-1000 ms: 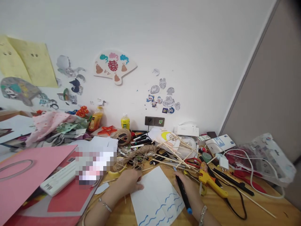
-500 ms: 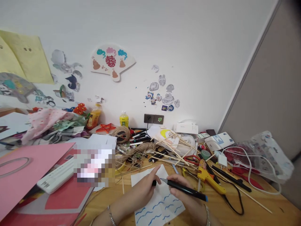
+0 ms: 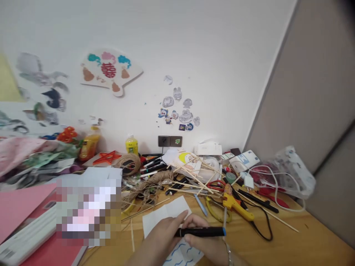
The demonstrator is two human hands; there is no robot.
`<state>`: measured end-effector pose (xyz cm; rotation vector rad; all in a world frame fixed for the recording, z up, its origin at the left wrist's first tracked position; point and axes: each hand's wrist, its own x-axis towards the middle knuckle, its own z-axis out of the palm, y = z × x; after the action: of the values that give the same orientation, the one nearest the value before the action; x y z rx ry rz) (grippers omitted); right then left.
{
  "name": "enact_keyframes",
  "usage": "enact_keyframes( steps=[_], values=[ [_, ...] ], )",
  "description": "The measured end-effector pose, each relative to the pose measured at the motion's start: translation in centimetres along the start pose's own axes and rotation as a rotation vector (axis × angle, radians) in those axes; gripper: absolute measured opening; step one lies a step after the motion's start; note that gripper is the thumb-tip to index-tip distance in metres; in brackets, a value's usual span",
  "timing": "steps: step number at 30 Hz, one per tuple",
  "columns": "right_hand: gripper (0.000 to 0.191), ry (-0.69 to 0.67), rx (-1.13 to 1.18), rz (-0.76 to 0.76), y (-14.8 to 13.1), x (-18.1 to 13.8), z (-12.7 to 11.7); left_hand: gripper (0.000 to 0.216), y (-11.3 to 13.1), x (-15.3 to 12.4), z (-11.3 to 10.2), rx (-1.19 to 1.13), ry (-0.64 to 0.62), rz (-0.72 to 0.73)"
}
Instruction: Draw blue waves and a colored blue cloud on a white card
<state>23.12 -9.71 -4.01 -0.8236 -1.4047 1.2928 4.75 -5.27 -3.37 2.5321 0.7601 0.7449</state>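
A black marker with a blue end (image 3: 200, 232) lies level between both hands, low in the middle of the view. My right hand (image 3: 203, 242) grips its barrel from below. My left hand (image 3: 165, 236) closes on its left end, fingertips at the cap. Under the hands lies a white sheet (image 3: 166, 216) with blue wavy lines drawn on it, resting on the wooden table (image 3: 291, 247).
A yellow glue gun (image 3: 235, 207) with a black cable lies right of the hands. Behind are wooden sticks (image 3: 194, 177), twine (image 3: 149, 183), red scissors (image 3: 215, 186), pens and bottles. Pink card (image 3: 16, 207) and a white keyboard-like bar (image 3: 27, 236) fill the left.
The marker went from upright in my right hand to level between both hands, and my left hand left the sheet to close on its left end. The view swung right.
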Motion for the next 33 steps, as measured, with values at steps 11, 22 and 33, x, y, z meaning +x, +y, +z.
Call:
enact_keyframes(
  steps=[11,22,33],
  values=[
    [0.068,0.105,0.226,-0.018,-0.9,0.2,-0.6,0.019,1.6,0.4,-1.7,0.005,0.098,-0.042],
    [0.039,0.37,-0.138,0.019,-1.4,-0.7,-2.4,0.013,3.2,0.3,-2.3,-0.071,-0.095,-0.265],
    [0.06,0.271,-0.092,0.069,-0.5,-0.5,-3.0,0.02,3.5,0.2,-3.0,-0.211,0.048,-0.14]
  ],
)
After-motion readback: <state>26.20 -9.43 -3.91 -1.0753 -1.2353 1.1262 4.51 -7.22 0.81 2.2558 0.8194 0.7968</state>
